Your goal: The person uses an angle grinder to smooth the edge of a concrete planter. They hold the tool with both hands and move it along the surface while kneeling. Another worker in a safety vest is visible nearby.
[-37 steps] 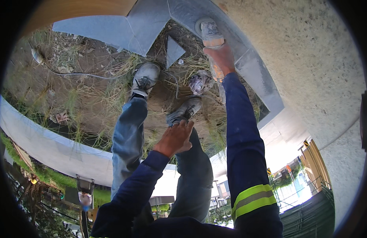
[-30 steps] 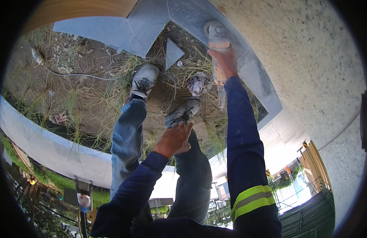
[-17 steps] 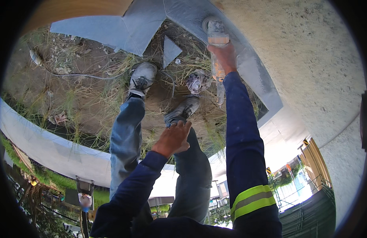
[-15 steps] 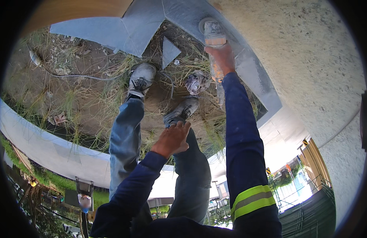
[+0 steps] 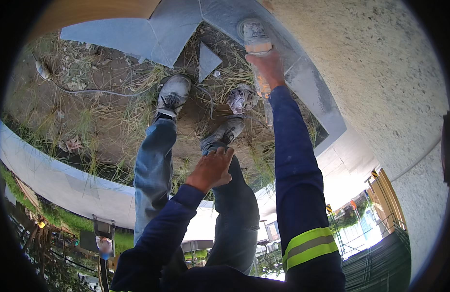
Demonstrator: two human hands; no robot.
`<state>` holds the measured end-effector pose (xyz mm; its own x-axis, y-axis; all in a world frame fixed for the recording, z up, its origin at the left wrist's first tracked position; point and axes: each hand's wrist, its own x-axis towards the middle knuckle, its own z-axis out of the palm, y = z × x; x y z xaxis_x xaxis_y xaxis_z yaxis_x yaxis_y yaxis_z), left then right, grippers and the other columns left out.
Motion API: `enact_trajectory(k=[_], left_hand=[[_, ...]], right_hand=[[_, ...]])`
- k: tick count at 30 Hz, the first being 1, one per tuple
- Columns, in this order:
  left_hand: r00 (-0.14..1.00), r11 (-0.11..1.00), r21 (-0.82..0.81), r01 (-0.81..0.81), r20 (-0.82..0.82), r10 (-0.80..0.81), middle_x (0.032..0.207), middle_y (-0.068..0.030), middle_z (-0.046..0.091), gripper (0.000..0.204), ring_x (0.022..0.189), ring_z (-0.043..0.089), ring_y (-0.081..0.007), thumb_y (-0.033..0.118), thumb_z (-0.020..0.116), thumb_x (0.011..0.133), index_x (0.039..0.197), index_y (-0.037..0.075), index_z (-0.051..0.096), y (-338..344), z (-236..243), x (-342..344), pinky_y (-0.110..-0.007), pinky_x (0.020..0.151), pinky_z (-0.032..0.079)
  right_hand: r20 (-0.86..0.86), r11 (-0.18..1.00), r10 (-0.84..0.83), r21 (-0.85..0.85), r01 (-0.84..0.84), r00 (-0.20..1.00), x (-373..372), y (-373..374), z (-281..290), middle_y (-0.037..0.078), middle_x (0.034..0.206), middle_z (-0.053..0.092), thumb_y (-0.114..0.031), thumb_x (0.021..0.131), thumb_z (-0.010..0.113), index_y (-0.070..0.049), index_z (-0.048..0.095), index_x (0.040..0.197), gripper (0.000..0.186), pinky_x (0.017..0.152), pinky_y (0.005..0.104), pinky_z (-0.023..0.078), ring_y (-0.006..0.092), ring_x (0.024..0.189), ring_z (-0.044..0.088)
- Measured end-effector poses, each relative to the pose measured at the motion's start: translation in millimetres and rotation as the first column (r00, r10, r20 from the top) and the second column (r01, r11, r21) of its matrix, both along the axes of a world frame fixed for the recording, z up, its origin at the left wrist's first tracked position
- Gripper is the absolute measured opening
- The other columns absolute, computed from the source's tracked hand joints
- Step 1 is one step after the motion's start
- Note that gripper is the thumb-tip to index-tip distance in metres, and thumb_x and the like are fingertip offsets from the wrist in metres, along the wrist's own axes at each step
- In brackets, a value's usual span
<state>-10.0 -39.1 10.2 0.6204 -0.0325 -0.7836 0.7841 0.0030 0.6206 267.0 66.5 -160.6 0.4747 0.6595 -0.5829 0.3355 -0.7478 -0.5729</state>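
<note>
My right hand (image 5: 269, 68) is closed round the body of a dusty orange and grey angle grinder (image 5: 258, 45). The grinder's head and round disc lie against the grey stone slab (image 5: 310, 90) of the border, at its far stretch. Its tail end hangs back toward me, over the soil and grass. Lower down, my left hand (image 5: 211, 170) rests on the lower part of my right trouser leg (image 5: 234, 204), fingers spread over it and holding nothing.
A loose triangular grey stone piece (image 5: 208, 62) lies on the soil between the slabs, near a crumpled bag (image 5: 239, 100). A cable (image 5: 103, 91) crosses the dry grass at left. My shoes (image 5: 174, 92) stand on the soil. A rough pale wall (image 5: 380, 73) rises at right.
My right hand and the grinder have shifted slightly left and away from me along the slab. My left hand stays on my leg.
</note>
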Motion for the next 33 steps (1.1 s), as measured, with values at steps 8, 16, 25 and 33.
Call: enact_trajectory(k=[8, 16, 25, 33], left_hand=[[0.999, 0.999, -0.010, 0.040, -0.027, -0.041, 0.134, -0.0227, 0.057, 0.077, 0.124, 0.060, -0.0449, 0.027, 0.079, 0.080, 0.145, 0.008, 0.043, 7, 2, 3, -0.055, 0.104, 0.050], [1.000, 1.000, 0.009, -0.020, 0.008, 0.020, 0.132, -0.0228, 0.057, 0.078, 0.120, 0.062, -0.0461, 0.028, 0.081, 0.080, 0.145, 0.008, 0.042, 6, 1, -3, -0.056, 0.101, 0.051], [1.000, 1.000, 0.018, -0.020, 0.017, 0.019, 0.132, -0.0230, 0.057, 0.077, 0.119, 0.062, -0.0462, 0.027, 0.081, 0.080, 0.145, 0.008, 0.042, 8, 3, -3, -0.055, 0.101, 0.051], [1.000, 0.999, 0.052, -0.002, 0.028, 0.000, 0.132, -0.0221, 0.057, 0.076, 0.120, 0.062, -0.0447, 0.028, 0.079, 0.081, 0.145, 0.008, 0.043, 5, 1, -6, -0.056, 0.101, 0.051]], right_hand=[[0.055, 0.998, 0.057, -0.044, -0.054, 0.997, -4, 9, -4, 0.017, 0.110, 0.075, -0.033, 0.066, 0.087, 0.000, 0.067, 0.120, 0.066, 0.088, 0.0408, 0.057, 0.0302, 0.099, 0.074], [0.094, 0.992, 0.125, -0.039, -0.121, 0.988, -14, 12, 1, 0.017, 0.111, 0.075, -0.031, 0.066, 0.087, 0.001, 0.067, 0.119, 0.065, 0.088, 0.0404, 0.057, 0.0295, 0.099, 0.074], [-0.005, 0.999, 0.002, -0.044, -0.002, 1.000, 1, 1, -1, 0.019, 0.113, 0.074, -0.032, 0.063, 0.087, 0.002, 0.063, 0.122, 0.071, 0.089, 0.0416, 0.056, 0.0320, 0.101, 0.073], [0.049, 0.993, 0.118, -0.004, -0.118, 0.992, -5, 25, -12, 0.018, 0.110, 0.075, -0.031, 0.064, 0.088, 0.002, 0.063, 0.123, 0.072, 0.088, 0.0413, 0.057, 0.0317, 0.100, 0.074]])
